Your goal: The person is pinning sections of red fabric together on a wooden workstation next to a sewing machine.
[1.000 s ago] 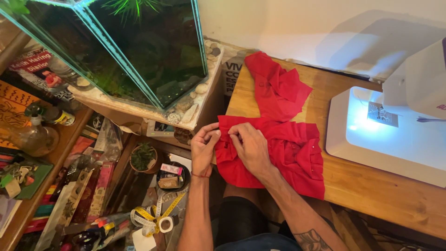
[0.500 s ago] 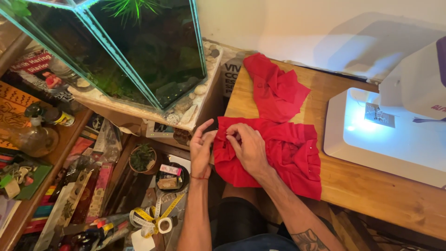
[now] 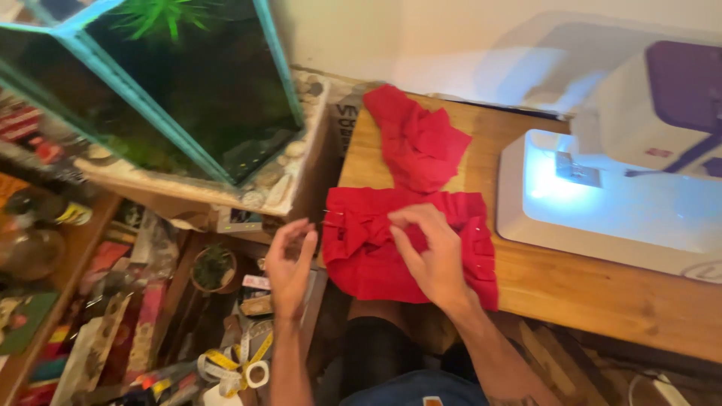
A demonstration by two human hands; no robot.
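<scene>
Matt red cloth (image 3: 410, 248), smooth grained wooden table (image 3: 587, 289), glossy white plastic sewing machine (image 3: 624, 195), glass aquarium (image 3: 188, 83)

red pleated cloth (image 3: 376, 248), pinned, flat at table edge

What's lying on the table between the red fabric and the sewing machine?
In the head view, only bare wood of the table shows between the red fabric and the sewing machine; nothing else lies there.
</scene>
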